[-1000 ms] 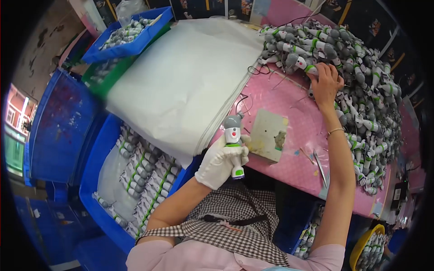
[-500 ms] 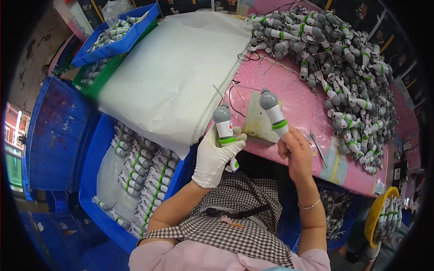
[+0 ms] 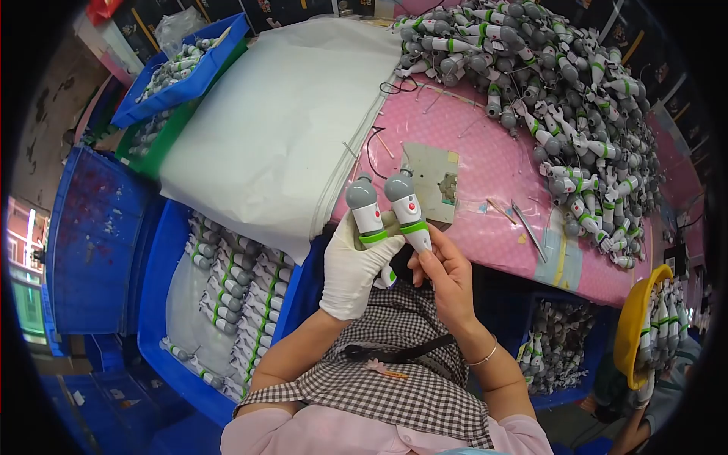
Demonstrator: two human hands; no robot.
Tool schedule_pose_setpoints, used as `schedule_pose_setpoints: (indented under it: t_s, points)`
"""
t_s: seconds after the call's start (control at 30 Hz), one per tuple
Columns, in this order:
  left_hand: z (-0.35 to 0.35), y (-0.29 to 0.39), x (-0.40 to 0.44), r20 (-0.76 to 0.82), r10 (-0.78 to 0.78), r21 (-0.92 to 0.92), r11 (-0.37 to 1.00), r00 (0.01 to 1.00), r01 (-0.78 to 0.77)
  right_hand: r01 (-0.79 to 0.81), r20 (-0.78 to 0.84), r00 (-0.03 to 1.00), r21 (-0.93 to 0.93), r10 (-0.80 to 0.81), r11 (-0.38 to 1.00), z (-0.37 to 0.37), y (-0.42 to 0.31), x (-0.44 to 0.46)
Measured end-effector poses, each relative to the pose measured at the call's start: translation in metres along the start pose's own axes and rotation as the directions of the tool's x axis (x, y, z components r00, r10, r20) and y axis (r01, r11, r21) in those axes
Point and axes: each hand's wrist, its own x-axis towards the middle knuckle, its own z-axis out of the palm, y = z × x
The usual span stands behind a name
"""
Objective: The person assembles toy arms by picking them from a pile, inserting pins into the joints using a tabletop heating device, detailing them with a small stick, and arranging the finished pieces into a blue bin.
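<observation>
My left hand (image 3: 355, 265), in a white glove, is wrapped round a grey and white figure (image 3: 365, 214) with a green ring and a red dot. Bare, my right hand (image 3: 447, 277) pinches the lower end of a second figure (image 3: 403, 203) of the same kind. The two figures stand side by side, grey ends up, in front of a metal block (image 3: 429, 182) on the pink table (image 3: 485, 163). Gloved fingertips lie close to the second figure; whether they touch it I cannot tell.
A big heap of figures (image 3: 561, 98) covers the table's right side. White sheets (image 3: 273, 129) lie at the left. Below them, a blue bin (image 3: 155, 303) holds rows of figures. Tweezers (image 3: 529, 231) lie on the table. At the right, a person's arm (image 3: 633, 432) is below a yellow basket (image 3: 633, 322).
My right hand has come from the heap to my left hand, bringing the second figure beside the first. The view has shifted, and the yellow basket at the right has moved.
</observation>
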Motion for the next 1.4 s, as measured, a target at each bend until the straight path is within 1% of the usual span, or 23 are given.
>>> schedule_pose_setpoints:
  t_s: [0.1, 0.17, 0.2, 0.27, 0.5, 0.57, 0.67, 0.7, 0.8, 0.87, 0.93, 0.97, 1.0, 1.03, 1.07, 1.13, 1.17, 1.2, 1.23, 1.3, 1.33, 1.37, 1.4]
  points:
    - [0.002, 0.001, -0.001, 0.011, -0.018, 0.085, 0.996, 1.000, 0.017, -0.041, 0.025, 0.999, 0.104, 0.038, 0.994, -0.002, 0.005, -0.002]
    - [0.005, 0.002, -0.003, 0.012, -0.029, 0.076, 0.997, 0.999, 0.028, -0.183, 0.119, 0.982, 0.421, 0.146, 0.889, -0.003, 0.009, -0.003]
    - [0.006, 0.002, -0.003, 0.014, -0.042, 0.072, 0.997, 0.999, 0.041, -0.183, 0.119, 0.982, 0.417, 0.146, 0.890, -0.004, 0.009, -0.002]
    - [0.008, 0.000, -0.004, 0.010, -0.032, 0.074, 0.997, 0.999, 0.031, -0.238, 0.173, 0.970, 0.556, 0.169, 0.797, -0.004, 0.011, -0.002]
    - [0.000, -0.005, 0.000, 0.006, -0.065, 0.082, 0.995, 0.998, 0.064, -0.280, 0.204, 0.959, 0.584, 0.196, 0.762, -0.006, 0.017, -0.002]
    - [-0.011, -0.013, 0.006, -0.032, -0.026, 0.073, 0.997, 0.999, 0.028, -0.276, 0.179, 0.961, 0.534, 0.213, 0.799, -0.004, 0.018, 0.000]
    - [-0.032, -0.004, 0.004, -0.110, 0.024, 0.097, 0.995, 0.994, -0.014, -0.168, 0.158, 0.981, 0.369, 0.117, 0.914, 0.019, 0.019, 0.019]
    - [-0.036, 0.002, 0.002, -0.137, 0.009, 0.108, 0.994, 0.990, 0.006, -0.180, 0.176, 0.977, 0.375, 0.121, 0.909, 0.030, 0.019, 0.026]
    - [-0.051, 0.012, 0.000, -0.212, -0.047, 0.174, 0.981, 0.976, 0.085, -0.085, 0.179, 0.983, 0.264, 0.038, 0.961, 0.064, 0.021, 0.055]
    - [-0.067, 0.004, -0.001, -0.230, 0.076, 0.148, 0.988, 0.970, -0.042, 0.135, 0.107, 0.984, 0.042, -0.139, 0.990, 0.083, 0.027, 0.086]
    - [-0.075, 0.005, -0.002, -0.260, 0.094, 0.141, 0.988, 0.961, -0.059, 0.301, 0.055, 0.952, -0.330, -0.300, 0.895, 0.092, 0.030, 0.119]
    - [-0.079, 0.006, -0.002, -0.271, 0.077, 0.135, 0.990, 0.959, -0.041, 0.300, 0.060, 0.953, -0.330, -0.297, 0.895, 0.094, 0.036, 0.133]
    - [-0.082, 0.007, -0.002, -0.282, 0.058, 0.128, 0.992, 0.958, -0.022, 0.350, 0.080, 0.925, -0.561, -0.371, 0.751, 0.095, 0.044, 0.145]
    - [-0.085, 0.007, -0.002, -0.285, 0.054, 0.124, 0.992, 0.957, -0.019, 0.368, 0.119, 0.893, -0.750, -0.434, 0.549, 0.095, 0.054, 0.152]
    - [-0.087, 0.007, -0.001, -0.258, 0.019, 0.072, 0.997, 0.966, 0.000, 0.364, 0.120, 0.895, -0.753, -0.430, 0.548, 0.097, 0.059, 0.152]
    - [-0.092, 0.004, -0.001, -0.230, -0.023, 0.012, 1.000, 0.973, 0.026, 0.481, 0.184, 0.740, -0.817, -0.647, 0.318, 0.098, 0.071, 0.151]
    - [-0.098, 0.001, -0.001, -0.153, -0.075, -0.221, 0.974, 0.985, 0.040, 0.478, 0.189, 0.744, -0.820, -0.641, 0.314, 0.097, 0.070, 0.149]
    - [-0.103, -0.001, -0.002, -0.067, -0.108, -0.439, 0.896, 0.992, 0.068, 0.516, 0.195, 0.725, -0.789, -0.661, 0.333, 0.095, 0.069, 0.145]
    - [-0.107, -0.004, -0.003, -0.068, -0.116, -0.444, 0.893, 0.991, 0.074, 0.551, 0.197, 0.706, -0.756, -0.680, 0.352, 0.092, 0.067, 0.141]
    - [-0.114, -0.008, -0.005, 0.111, -0.107, -0.657, 0.738, 0.988, 0.154, 0.582, 0.208, 0.716, -0.704, -0.666, 0.407, 0.085, 0.064, 0.131]
    - [-0.116, -0.007, -0.006, 0.113, -0.118, -0.656, 0.737, 0.987, 0.163, 0.616, 0.219, 0.717, -0.643, -0.661, 0.455, 0.081, 0.063, 0.124]
    - [-0.115, -0.003, -0.007, 0.159, -0.169, -0.737, 0.636, 0.973, 0.231, 0.607, 0.213, 0.725, -0.647, -0.655, 0.461, 0.076, 0.061, 0.117]
    - [-0.115, -0.002, -0.008, 0.208, -0.215, -0.802, 0.521, 0.954, 0.292, 0.605, 0.220, 0.755, -0.599, -0.618, 0.525, 0.072, 0.060, 0.107]
